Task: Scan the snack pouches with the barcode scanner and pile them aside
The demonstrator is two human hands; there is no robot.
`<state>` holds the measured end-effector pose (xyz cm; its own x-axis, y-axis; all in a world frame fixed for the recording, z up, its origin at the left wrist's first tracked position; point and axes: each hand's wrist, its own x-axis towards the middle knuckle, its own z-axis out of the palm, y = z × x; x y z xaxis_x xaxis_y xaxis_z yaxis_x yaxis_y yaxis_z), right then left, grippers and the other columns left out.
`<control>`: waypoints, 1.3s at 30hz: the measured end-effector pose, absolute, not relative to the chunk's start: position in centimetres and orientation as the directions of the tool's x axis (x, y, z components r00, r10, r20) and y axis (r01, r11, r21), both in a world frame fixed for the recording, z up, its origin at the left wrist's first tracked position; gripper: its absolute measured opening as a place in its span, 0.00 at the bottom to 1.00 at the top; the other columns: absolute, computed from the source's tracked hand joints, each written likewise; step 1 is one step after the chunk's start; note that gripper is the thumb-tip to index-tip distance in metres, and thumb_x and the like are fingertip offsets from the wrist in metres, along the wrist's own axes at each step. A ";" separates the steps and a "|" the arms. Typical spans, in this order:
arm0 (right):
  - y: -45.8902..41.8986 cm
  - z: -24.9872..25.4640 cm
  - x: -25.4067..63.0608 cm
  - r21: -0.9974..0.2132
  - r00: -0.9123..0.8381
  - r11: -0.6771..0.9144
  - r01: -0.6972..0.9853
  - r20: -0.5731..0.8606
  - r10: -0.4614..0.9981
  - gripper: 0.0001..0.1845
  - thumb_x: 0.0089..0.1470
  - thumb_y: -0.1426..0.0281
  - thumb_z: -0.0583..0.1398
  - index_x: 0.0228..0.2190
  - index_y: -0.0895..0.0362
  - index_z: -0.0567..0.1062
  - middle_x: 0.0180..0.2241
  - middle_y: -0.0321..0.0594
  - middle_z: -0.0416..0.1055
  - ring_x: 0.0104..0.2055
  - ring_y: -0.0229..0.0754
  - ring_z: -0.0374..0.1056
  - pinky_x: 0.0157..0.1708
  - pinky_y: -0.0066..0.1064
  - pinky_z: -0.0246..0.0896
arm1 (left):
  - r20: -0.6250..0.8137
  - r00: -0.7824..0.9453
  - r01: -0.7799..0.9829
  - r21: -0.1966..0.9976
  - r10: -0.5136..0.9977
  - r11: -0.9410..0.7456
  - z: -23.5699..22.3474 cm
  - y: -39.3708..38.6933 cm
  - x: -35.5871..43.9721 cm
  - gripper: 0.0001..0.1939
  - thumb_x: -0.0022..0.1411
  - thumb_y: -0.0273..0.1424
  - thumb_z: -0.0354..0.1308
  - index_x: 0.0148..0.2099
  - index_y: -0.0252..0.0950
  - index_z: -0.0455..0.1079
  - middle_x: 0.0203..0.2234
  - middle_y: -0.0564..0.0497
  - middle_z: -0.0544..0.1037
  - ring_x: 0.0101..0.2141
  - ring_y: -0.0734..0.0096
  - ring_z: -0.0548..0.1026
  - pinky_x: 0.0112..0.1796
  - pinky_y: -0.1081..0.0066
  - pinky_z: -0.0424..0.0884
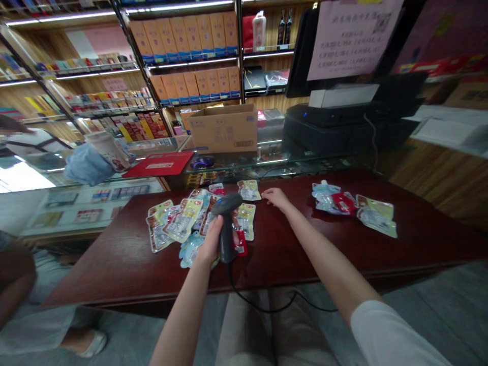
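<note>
My left hand (211, 241) is wrapped round the handle of a dark barcode scanner (226, 231), its head tilted over a loose pile of snack packets (185, 218). My right hand (276, 198) hovers low over the table with its fingers loosely bent and a little apart. Its fingertips are close to the right edge of a yellow-green snack packet (249, 190); whether they touch it I cannot tell. Beneath the scanner, a red packet (241, 243) and a yellow-topped packet (247, 220) are partly covered. Farther right lies a second group of packets (343, 202).
The scanner's cable (263, 308) hangs over the near edge of the dark red table (282, 254). Behind are a glass counter with a cardboard box (224, 129), a red folder (160, 164) and a monitor (303, 56). At left, another person's leg and shoe (93, 343) show.
</note>
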<state>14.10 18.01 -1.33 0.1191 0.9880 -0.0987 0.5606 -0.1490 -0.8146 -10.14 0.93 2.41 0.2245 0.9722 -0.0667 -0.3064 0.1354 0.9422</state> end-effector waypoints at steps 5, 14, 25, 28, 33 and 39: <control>18.1 -1.4 13.8 -0.799 0.126 -0.162 0.578 -0.109 0.986 0.16 0.50 0.62 0.69 0.40 0.57 0.80 0.30 0.40 0.81 0.29 0.39 0.76 0.28 0.24 0.64 | -0.063 0.186 -0.302 0.946 0.980 0.118 2.3 1.2 -10.1 0.42 0.50 0.66 0.59 0.46 0.31 0.72 0.17 0.50 0.75 0.16 0.69 0.71 0.16 0.73 0.62; 17.2 -0.6 14.2 -0.909 0.033 -0.183 0.375 -0.184 0.982 0.11 0.44 0.75 0.69 0.34 0.59 0.80 0.28 0.40 0.80 0.34 0.42 0.77 0.36 0.28 0.72 | -0.080 0.151 -0.314 0.941 0.985 0.124 2.1 1.3 -10.3 0.39 0.52 0.64 0.59 0.47 0.33 0.72 0.17 0.51 0.75 0.15 0.70 0.70 0.16 0.72 0.63; 14.7 1.0 17.2 -0.952 -0.143 -0.260 -0.162 -0.238 0.961 0.12 0.42 0.84 0.64 0.27 0.57 0.71 0.27 0.38 0.77 0.33 0.40 0.77 0.45 0.41 0.78 | -0.065 0.212 -0.263 0.957 0.975 0.121 2.6 1.0 -10.2 0.41 0.52 0.65 0.57 0.46 0.30 0.73 0.16 0.49 0.74 0.16 0.68 0.70 0.18 0.71 0.63; 13.8 1.2 18.4 -0.948 -0.167 -0.235 -0.213 -0.202 0.965 0.15 0.40 0.84 0.63 0.30 0.56 0.71 0.30 0.37 0.77 0.36 0.40 0.77 0.46 0.42 0.77 | -0.059 0.228 -0.261 0.958 0.972 0.120 2.6 0.8 -10.2 0.38 0.54 0.64 0.57 0.44 0.31 0.75 0.15 0.48 0.74 0.15 0.68 0.70 0.18 0.71 0.61; 12.7 1.3 19.4 -0.953 -0.073 -0.072 -0.294 -0.052 0.996 0.21 0.35 0.84 0.60 0.32 0.53 0.67 0.35 0.31 0.76 0.42 0.39 0.76 0.51 0.42 0.73 | -0.060 0.292 -0.241 0.961 0.954 0.134 2.7 0.6 -10.0 0.38 0.54 0.63 0.58 0.45 0.31 0.75 0.17 0.47 0.75 0.17 0.67 0.71 0.19 0.71 0.64; 13.0 0.6 17.4 -0.949 -0.006 -0.004 -0.315 -0.003 1.000 0.22 0.34 0.82 0.60 0.33 0.51 0.62 0.36 0.29 0.73 0.46 0.42 0.74 0.49 0.43 0.73 | -0.054 0.345 -0.204 0.970 0.937 0.131 3.1 0.3 -9.6 0.39 0.51 0.65 0.60 0.43 0.31 0.74 0.16 0.49 0.74 0.15 0.69 0.70 0.18 0.71 0.62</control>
<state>17.41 13.01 0.57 -0.0064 1.0000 -0.0026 -0.3152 -0.0045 -0.9490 -9.61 0.31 3.12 0.3450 0.9370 -0.0544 -0.2041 0.1314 0.9701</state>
